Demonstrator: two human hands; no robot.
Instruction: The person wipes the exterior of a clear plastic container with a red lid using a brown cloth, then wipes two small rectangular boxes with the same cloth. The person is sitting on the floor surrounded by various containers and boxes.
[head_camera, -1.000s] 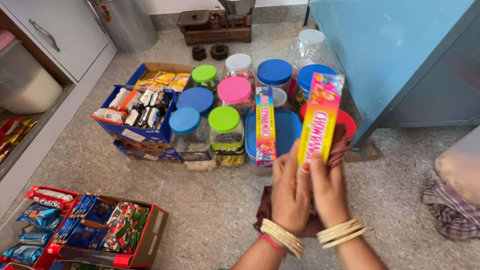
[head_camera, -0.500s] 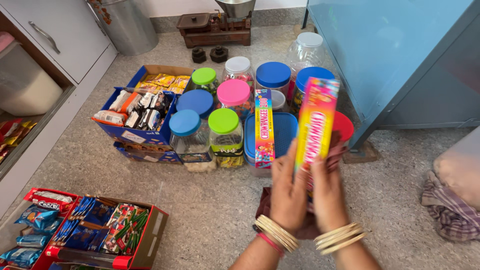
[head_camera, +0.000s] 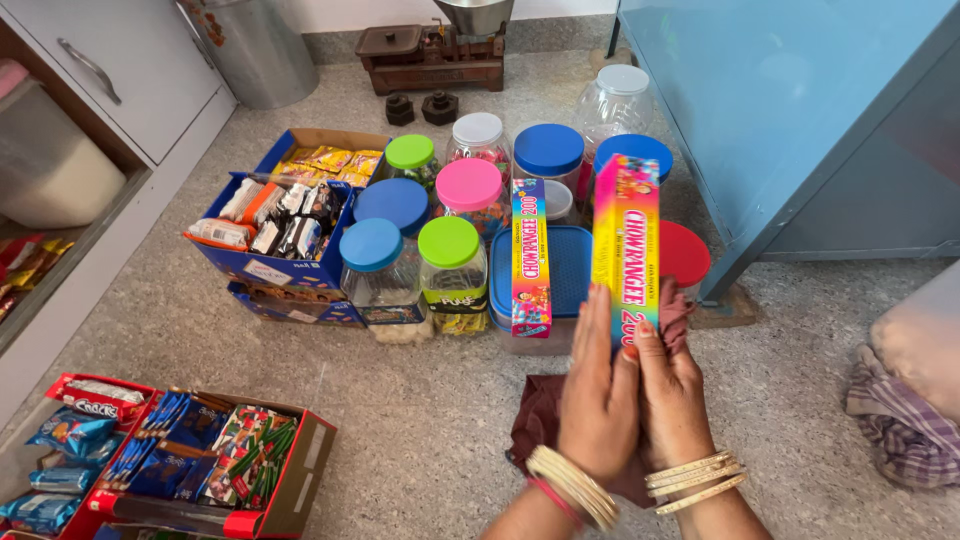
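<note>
Both my hands hold a long, brightly coloured box (head_camera: 626, 240) upright over the floor. My left hand (head_camera: 598, 390) lies flat against its lower front, and my right hand (head_camera: 672, 385) grips its lower right side together with a dark red cloth (head_camera: 540, 415) that hangs beneath. A second box of the same kind (head_camera: 530, 258) stands on a blue-lidded square tub (head_camera: 572, 262) just to the left. Bangles circle both wrists.
Several plastic jars with blue, green, pink and white lids (head_camera: 447, 240) crowd the floor ahead. Blue cartons of wrapped snacks (head_camera: 285, 225) sit left, a red carton (head_camera: 200, 455) near left. A blue metal cabinet (head_camera: 790, 110) stands right, a checked cloth (head_camera: 900, 430) beside it.
The box in my hands has shifted slightly left and stands a little straighter. My hands stay in the same grip on its lower end.
</note>
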